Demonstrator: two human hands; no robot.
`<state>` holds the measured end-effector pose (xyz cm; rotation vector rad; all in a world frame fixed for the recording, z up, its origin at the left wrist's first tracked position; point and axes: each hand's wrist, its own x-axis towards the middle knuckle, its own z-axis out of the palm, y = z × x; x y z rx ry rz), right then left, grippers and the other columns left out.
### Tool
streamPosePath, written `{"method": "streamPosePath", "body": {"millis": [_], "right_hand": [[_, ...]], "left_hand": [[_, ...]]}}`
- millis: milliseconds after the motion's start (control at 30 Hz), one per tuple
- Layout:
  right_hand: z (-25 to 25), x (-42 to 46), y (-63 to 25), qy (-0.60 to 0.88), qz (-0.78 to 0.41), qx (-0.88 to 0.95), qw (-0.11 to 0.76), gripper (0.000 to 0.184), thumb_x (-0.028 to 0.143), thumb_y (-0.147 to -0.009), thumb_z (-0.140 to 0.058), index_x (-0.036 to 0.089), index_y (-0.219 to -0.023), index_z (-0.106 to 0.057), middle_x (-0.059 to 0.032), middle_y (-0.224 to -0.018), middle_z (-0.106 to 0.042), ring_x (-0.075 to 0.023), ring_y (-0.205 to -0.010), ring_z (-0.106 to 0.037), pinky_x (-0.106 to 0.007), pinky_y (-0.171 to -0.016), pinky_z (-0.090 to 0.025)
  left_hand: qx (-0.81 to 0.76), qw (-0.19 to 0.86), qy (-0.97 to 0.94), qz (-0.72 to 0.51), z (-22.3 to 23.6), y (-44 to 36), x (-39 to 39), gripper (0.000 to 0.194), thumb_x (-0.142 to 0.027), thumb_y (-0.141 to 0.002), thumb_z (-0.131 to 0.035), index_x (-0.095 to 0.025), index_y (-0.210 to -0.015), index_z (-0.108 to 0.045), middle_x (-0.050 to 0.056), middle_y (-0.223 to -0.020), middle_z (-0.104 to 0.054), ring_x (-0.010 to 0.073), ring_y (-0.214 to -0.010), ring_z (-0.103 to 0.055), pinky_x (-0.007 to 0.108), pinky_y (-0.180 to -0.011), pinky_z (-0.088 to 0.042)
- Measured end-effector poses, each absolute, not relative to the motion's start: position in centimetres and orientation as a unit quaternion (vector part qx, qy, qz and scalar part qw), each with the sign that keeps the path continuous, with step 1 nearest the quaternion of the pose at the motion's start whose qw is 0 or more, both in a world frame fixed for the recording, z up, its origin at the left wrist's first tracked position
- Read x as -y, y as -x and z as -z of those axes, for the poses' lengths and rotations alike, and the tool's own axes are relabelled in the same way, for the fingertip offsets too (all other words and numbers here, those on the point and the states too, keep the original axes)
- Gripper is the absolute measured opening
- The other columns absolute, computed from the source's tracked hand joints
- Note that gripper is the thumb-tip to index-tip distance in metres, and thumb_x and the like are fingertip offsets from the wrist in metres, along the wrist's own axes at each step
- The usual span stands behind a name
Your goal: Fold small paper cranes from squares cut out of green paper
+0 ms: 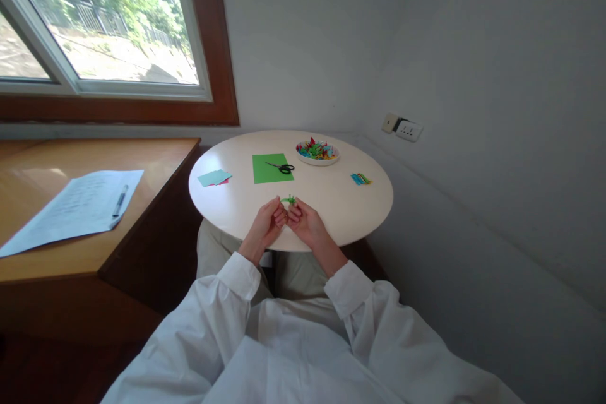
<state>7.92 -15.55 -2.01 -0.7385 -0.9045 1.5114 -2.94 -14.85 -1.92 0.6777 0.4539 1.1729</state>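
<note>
Between my fingertips, above the near part of the round white table [331, 202], is a small green folded paper piece [290, 199] with several points sticking up. My left hand [271, 221] pinches its left side, and my right hand [304, 219] grips it from the right. Its lower part is hidden by the fingers. Just beyond my hands lie black-handled scissors [285, 169] on a green paper sheet [265, 170]. Further back, a white oval dish [318, 162] holds many colourful folded paper pieces [316, 150].
Light blue paper squares [214, 178] with a red one under them lie at the table's left. Coloured paper strips [361, 179] rest on the right. A wooden desk [156, 154] at left bears a written sheet [80, 205] and a pen [120, 200]. Walls stand behind and right.
</note>
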Motion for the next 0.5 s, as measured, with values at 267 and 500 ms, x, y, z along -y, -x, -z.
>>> {"method": "streamPosePath", "body": {"millis": [267, 500], "right_hand": [[1.3, 13.2, -11.6, 0.383, -0.603, 0.41, 0.567, 0.036, 0.042, -0.073, -0.062, 0.021, -0.055, -0.038, 0.0086, -0.047, -0.03, -0.0069, -0.042, -0.027, -0.023, -0.043, -0.029], [1.1, 8.0, -17.3, 0.53, -0.485, 0.425, 0.551, 0.026, 0.035, -0.088, -0.052, 0.014, -0.103, -0.057, -0.005, -0.098, -0.061, -0.0145, -0.081, -0.06, -0.033, -0.07, -0.052]], "left_hand": [[-0.244, 0.769, -0.252, -0.534, 2.0, 3.5, 14.5, 0.038, -0.029, -0.076, -0.066, -0.017, -0.053, -0.039, -0.008, -0.043, -0.032, 0.0032, -0.037, -0.03, 0.017, -0.037, -0.026], [-0.263, 0.775, -0.197, -0.54, 1.8, 4.5, 14.1, 0.038, -0.023, -0.083, -0.056, -0.015, -0.05, -0.042, -0.007, -0.041, -0.032, 0.0026, -0.036, -0.031, 0.016, -0.037, -0.028]]}}
